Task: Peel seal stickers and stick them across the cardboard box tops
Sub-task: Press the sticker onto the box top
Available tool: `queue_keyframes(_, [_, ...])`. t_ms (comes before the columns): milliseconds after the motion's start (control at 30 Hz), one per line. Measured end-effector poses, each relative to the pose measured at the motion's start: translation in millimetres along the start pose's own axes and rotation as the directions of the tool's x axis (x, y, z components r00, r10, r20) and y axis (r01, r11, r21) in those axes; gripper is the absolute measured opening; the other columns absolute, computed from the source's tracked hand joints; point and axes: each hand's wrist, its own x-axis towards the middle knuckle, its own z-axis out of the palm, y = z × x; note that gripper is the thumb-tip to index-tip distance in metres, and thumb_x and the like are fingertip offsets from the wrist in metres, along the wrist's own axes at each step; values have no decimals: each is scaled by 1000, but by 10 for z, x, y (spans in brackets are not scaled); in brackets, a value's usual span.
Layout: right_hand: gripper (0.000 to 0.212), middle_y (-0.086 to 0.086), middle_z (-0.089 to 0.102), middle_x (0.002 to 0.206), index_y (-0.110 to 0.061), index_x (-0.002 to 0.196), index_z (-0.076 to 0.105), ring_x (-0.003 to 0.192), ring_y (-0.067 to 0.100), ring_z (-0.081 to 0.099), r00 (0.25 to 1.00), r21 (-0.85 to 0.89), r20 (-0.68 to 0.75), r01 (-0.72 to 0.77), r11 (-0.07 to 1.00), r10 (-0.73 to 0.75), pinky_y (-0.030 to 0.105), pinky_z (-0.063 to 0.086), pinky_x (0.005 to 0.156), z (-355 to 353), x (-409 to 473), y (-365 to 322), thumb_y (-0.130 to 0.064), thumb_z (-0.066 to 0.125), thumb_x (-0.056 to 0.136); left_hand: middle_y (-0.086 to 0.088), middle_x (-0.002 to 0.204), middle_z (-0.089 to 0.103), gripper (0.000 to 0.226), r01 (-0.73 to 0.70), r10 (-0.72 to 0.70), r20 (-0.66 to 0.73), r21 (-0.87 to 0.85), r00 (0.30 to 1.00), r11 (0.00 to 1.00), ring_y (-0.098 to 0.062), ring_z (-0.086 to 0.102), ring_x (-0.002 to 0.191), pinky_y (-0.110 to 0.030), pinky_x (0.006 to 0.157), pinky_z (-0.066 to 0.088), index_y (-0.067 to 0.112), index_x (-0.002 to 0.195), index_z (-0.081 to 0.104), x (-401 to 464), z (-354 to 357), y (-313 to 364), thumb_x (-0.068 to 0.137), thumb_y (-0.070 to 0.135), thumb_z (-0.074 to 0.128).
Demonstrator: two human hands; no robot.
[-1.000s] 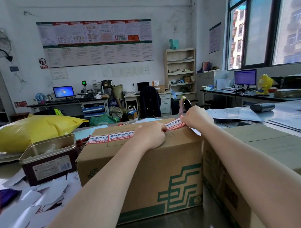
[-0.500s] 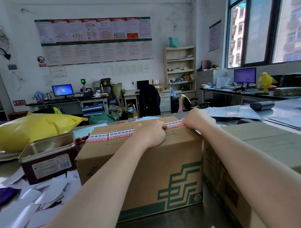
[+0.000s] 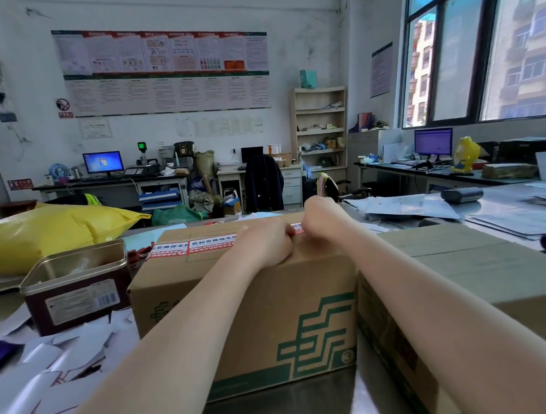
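Observation:
A cardboard box point(image 3: 261, 315) with a green logo stands in front of me. A red and white seal sticker point(image 3: 196, 246) runs across its top from the left edge toward the right. My left hand point(image 3: 264, 245) rests on the box top, its bent fingers pressing on the sticker. Just to its right, my right hand point(image 3: 320, 221) bears down on the sticker's right end; the back of the hand hides its fingers. A second cardboard box point(image 3: 467, 275) stands against the first one's right side, under my right forearm.
An open metal tin point(image 3: 77, 283) stands left of the box, with several white backing scraps point(image 3: 53, 360) scattered in front of it. A yellow bag point(image 3: 54, 233) lies behind the tin. Papers point(image 3: 420, 209) and a dark device point(image 3: 461, 194) lie at the right.
The sticker's lifted right end has come down flat on the box top. My right hand has slid left along it, close to my left hand, which stayed in place.

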Motion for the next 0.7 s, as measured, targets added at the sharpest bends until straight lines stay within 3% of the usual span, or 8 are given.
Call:
queue_keyframes(67, [24,8,48,77,-7,64,42,76,27,49,1000,-18,-11,25,1000,-25,31,38,63,88,-47,-5,1,44,87,-1,124,61,42,-6,6,3,-12,1000,1000,-24,55,109,-39,89,44,37,122,58,31,17,-22,91,23,35])
queue_keyframes(133, [12,13,55,93,-1,85,54,92,31,54,1000,-31,1,5,999,-5,33,36,71,127,-83,6,-2,42,89,-3,128,58,43,-17,18,43,-32,999,999,-25,53,113,-43,93,42,36,123,56,50,21,-45,90,25,32])
queue_keyframes(233, [26,17,58,117,0,109,55,107,32,53,998,-33,60,-18,999,20,36,36,79,127,-107,-4,-5,37,92,0,144,44,46,-46,50,143,-29,988,999,-23,41,129,-48,105,33,33,133,46,32,2,-83,93,35,23])
queue_keyframes(333, [29,16,58,118,-2,110,57,107,32,53,996,-51,90,-26,998,30,33,37,76,126,-103,14,-9,35,92,6,155,22,50,-75,71,193,12,979,997,-17,22,142,-44,111,18,33,144,28,-5,-4,-87,97,47,16])
queue_keyframes(400, [28,16,59,112,-2,107,59,100,31,54,993,-50,104,-46,998,51,33,39,74,131,-83,51,-12,37,91,6,157,17,55,-85,76,185,42,980,995,-16,17,143,-42,112,15,31,146,24,-45,-15,-66,96,52,15])
queue_keyframes(467, [28,15,59,110,-1,107,59,96,32,54,993,-30,87,-79,996,81,35,41,75,146,-64,116,-12,39,91,5,157,17,60,-101,89,171,63,981,993,-15,17,143,-42,113,16,28,147,23,-116,-34,-59,95,56,15])
queue_keyframes(567, [30,20,58,117,2,111,58,107,34,55,991,11,64,-122,993,121,36,44,83,86,-107,141,-8,37,93,7,155,23,69,-125,114,112,95,987,988,-13,24,141,-43,112,25,27,145,26,-320,-50,-121,89,67,15])
queue_keyframes(700, [35,17,58,118,3,112,58,100,28,56,986,17,96,-141,990,138,32,43,80,21,-172,147,-5,28,95,11,155,20,89,-92,78,63,265,995,960,-12,25,140,-38,107,32,31,147,17,-656,-83,-270,75,82,15])
